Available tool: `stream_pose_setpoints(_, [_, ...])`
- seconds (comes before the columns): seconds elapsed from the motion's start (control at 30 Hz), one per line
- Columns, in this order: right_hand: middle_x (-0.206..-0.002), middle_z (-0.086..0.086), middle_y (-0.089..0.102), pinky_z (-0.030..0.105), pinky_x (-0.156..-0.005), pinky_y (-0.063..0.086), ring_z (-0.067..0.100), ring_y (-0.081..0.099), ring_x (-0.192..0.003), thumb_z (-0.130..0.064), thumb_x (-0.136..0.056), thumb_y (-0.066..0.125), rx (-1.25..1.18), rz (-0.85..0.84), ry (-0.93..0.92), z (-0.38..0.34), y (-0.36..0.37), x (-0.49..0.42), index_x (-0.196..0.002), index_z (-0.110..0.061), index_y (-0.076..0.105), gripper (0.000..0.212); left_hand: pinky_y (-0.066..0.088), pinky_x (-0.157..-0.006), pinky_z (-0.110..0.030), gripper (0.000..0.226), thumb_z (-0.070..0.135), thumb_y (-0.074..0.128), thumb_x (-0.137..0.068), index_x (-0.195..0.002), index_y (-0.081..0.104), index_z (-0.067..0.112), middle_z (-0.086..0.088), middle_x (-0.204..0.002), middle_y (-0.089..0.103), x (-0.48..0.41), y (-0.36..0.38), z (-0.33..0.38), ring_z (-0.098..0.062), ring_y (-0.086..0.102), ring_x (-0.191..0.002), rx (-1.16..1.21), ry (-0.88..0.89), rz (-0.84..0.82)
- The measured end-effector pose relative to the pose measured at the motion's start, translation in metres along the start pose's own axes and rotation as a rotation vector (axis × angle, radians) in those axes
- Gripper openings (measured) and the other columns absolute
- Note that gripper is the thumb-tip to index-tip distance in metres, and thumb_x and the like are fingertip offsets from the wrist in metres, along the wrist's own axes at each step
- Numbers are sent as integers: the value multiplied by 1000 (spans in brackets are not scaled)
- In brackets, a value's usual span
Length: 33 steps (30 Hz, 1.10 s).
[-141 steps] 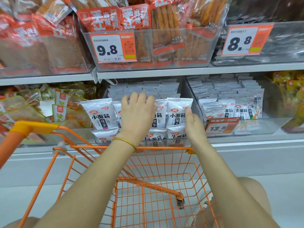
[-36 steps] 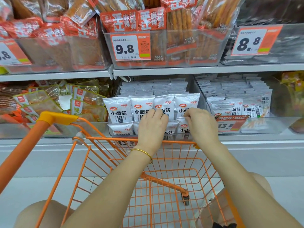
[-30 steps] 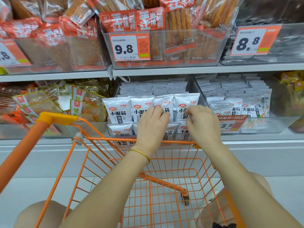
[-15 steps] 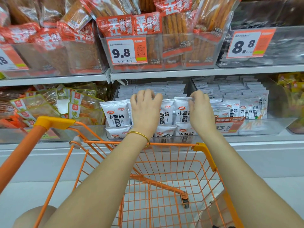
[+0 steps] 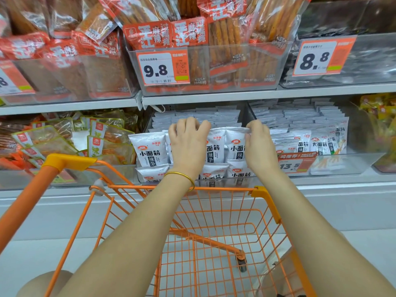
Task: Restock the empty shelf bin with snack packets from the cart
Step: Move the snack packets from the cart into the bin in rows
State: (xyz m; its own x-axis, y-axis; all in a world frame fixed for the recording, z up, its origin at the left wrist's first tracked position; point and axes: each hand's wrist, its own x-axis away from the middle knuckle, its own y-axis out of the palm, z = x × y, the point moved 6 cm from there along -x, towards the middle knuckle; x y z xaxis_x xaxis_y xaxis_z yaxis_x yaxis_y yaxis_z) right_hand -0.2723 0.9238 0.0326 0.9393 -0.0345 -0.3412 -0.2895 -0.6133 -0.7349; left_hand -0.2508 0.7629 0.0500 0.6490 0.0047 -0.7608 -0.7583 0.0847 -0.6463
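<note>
Snack packets (image 5: 150, 151) upright in shelf bin (image 5: 235, 181), long axis vertical, front row directly beneath both hands. Left hand (image 5: 188, 146) grip curled over packet tops; right hand (image 5: 259, 148) grip pinching one top seam. Neither nearer; cart (image 5: 214, 188) below wrists.

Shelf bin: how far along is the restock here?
Nearly done: the bin holds white packets front to back, and no packets show in the cart. In hand: left hand and right hand grip the front row's top edges, seemingly straightening it. Left: probably just letting go.
</note>
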Motion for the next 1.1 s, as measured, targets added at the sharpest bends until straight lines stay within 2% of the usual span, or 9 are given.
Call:
stream_pose_setpoints(0.27, [-122,17,46,41,-76,43,33,52,-95,1,-96,34,7,-13,7,1,1,-3,-121,-7,42,27,26,-80,-35,36,-10,65,-55,-80,59,15,-7,-77,52,-1,0,1,-28,48,-75,-3,1,1])
stream_pose_setpoints(0.43, [-131,18,40,43,-77,46,37,55,-93,0,-96,35,14,-24,17,2,3,-3,-131,-10,38,36,30,-81,-36,36,-9,63,-56,-83,60,15,-7,-79,53,1,-1,0,-28,49,-76,-14,13,-12])
stream_pose_setpoints(0.5, [-135,17,37,41,-75,46,36,55,-93,-2,-97,36,3,-13,18,2,2,-1,-138,-13,34,43,31,-86,-37,37,-7,67,-58,-86,63,16,-6,-84,56,1,-1,-2,-29,49,-81,-11,29,6])
stream_pose_setpoints(0.6, [-134,15,39,44,-79,46,35,53,-101,-4,-95,42,25,100,-39,-5,-9,7,-142,-14,32,49,37,-98,-44,35,-1,71,-67,-97,65,17,-7,-100,60,5,-11,-4,-27,44,-98,24,37,69])
stream_pose_setpoints(0.73, [-129,16,46,40,-89,44,31,49,-113,1,-88,52,-6,284,-152,-16,-32,36,-132,-6,45,45,34,-98,-43,26,8,62,-80,-104,63,16,-8,-112,59,28,-39,-7,-28,47,-108,100,-45,145])
stream_pose_setpoints(0.8, [-124,18,50,41,-89,44,33,50,-112,4,-84,55,16,327,-194,-16,-34,51,-124,-3,51,41,33,-97,-43,22,14,57,-83,-105,61,16,-7,-112,58,47,-44,-9,-27,48,-108,118,-70,122])
stream_pose_setpoints(1.0, [-116,15,55,42,-82,46,32,52,-107,7,-81,53,57,165,-227,-12,-12,62,-114,-2,59,34,35,-94,-40,24,23,45,-86,-103,62,19,-3,-113,59,88,-34,-12,-25,50,-108,79,-52,-29])
stream_pose_setpoints(1.1, [-115,15,58,45,-79,48,36,55,-103,7,-79,53,91,102,-245,-20,-1,62,-113,-3,61,36,35,-94,-41,21,22,49,-88,-103,63,19,-2,-119,59,93,-27,-12,-24,48,-112,43,-14,-78])
